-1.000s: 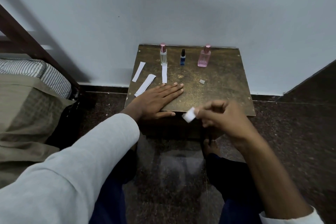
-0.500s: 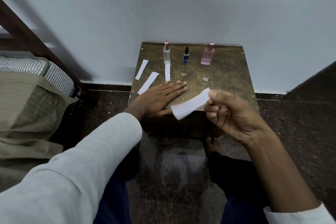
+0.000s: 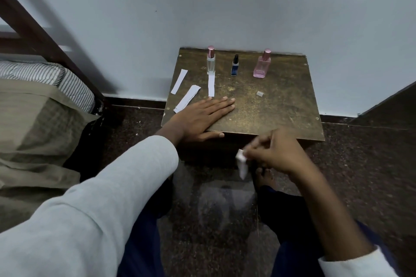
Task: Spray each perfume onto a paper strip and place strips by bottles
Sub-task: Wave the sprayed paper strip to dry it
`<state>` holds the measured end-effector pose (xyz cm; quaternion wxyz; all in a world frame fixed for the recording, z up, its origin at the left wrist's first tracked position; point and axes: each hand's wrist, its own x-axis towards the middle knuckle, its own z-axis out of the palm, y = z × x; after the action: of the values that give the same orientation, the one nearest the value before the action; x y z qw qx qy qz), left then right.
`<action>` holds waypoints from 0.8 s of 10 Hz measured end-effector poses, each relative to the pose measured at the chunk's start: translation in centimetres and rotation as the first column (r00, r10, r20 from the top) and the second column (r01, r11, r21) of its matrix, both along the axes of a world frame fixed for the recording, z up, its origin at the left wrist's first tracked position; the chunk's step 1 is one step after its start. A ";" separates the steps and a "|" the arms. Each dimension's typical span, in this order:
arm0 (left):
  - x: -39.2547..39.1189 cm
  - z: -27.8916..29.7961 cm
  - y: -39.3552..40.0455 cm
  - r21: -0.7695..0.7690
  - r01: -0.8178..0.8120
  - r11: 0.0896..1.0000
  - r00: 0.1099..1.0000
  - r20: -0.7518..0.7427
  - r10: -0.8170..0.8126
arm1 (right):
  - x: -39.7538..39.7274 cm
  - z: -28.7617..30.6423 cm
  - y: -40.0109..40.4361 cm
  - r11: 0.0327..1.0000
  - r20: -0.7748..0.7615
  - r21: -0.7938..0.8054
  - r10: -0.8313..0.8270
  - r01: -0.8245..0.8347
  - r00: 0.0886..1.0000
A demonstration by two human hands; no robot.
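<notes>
A pale wall (image 3: 225, 7) is seen behind everything, with a dark speckled floor (image 3: 360, 164) below it. At the far left a bed (image 3: 33, 119) with olive covers and a striped pillow (image 3: 56, 78) is seen.

A small brown tabletop (image 3: 270, 101) is set against the wall. The left hand (image 3: 200, 117), reaching out of a grey sleeve (image 3: 90, 209), is laid flat and open on the near left part of the tabletop, palm down, fingers spread slightly.

The right hand (image 3: 276, 153) is held just off the near edge of the tabletop, above the floor, its fingers closed in a pinch on a white paper strip (image 3: 242, 163), which hangs down from the fingertips and is blurred.

Three perfume bottles are lined up along the far edge: a clear bottle (image 3: 211, 60) with a pink cap at the left, a small blue bottle (image 3: 234, 66) with a black cap in the middle, and a pink bottle (image 3: 262, 65) at the right.

A used strip (image 3: 211, 84) is laid just in front of the clear bottle, touching its base. Two spare strips lie further left: a slanted strip (image 3: 179, 81) and a longer strip (image 3: 188, 98) whose near end meets the left hand. A tiny paper scrap (image 3: 260, 93) is seen near the middle right.
</notes>
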<state>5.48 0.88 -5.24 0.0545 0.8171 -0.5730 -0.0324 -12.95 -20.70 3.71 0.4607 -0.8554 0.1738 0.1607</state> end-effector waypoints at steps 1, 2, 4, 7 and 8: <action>-0.2 0.4 -0.1 0.024 -0.010 1.000 1.000 -0.025 0.010 | 0.3 2.2 0.4 0.493 -0.008 0.868 -0.092 0.052 0.996; -0.3 0.3 -0.1 0.011 -0.015 1.000 1.000 -0.017 0.015 | 0.8 1.3 0.0 0.942 0.035 0.331 -0.074 0.058 0.997; 0.0 0.0 -0.1 -0.005 -0.004 1.000 1.000 -0.030 0.004 | 0.3 2.2 0.9 0.616 -0.061 0.778 -0.125 0.125 0.990; 0.2 -0.3 0.0 -0.014 -0.006 1.000 1.000 -0.012 0.006 | 0.3 2.0 1.2 0.617 -0.101 0.769 -0.144 0.170 0.984; 0.1 -0.3 0.0 -0.009 -0.014 1.000 1.000 -0.018 0.014 | 1.0 1.6 0.3 0.676 -0.062 0.714 -0.199 0.183 0.978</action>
<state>5.63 0.87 -5.59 0.0633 0.8205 -0.5670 -0.0367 -11.99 -20.43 5.30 0.7730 -0.5872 0.1813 0.1577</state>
